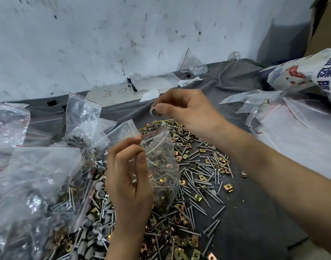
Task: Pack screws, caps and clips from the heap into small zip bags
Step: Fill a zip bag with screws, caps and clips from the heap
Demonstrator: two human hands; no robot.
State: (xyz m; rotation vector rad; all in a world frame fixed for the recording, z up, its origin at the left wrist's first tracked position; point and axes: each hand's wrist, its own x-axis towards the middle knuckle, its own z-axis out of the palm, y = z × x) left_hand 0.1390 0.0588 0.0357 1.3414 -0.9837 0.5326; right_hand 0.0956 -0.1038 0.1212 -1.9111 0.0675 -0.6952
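Pinching seemingly limp, slippery zip bag (162, 158) at its mouth with left hand (129, 177); pinching light, rigid cap (153, 111), twelve o'clock of bag, with right hand (187, 111).

A packing workshop: scuffed wall (104, 34), cloth-covered bench (254, 231), heaped screws (198, 175), piled zip bags (29, 175).

Your left hand (129, 175): upright, fingers curled, pinching a zip bag (162, 147) at its mouth. Your right hand (185, 109): above it, forearm bare, thumb and forefinger pinching a grey cap (153, 112).
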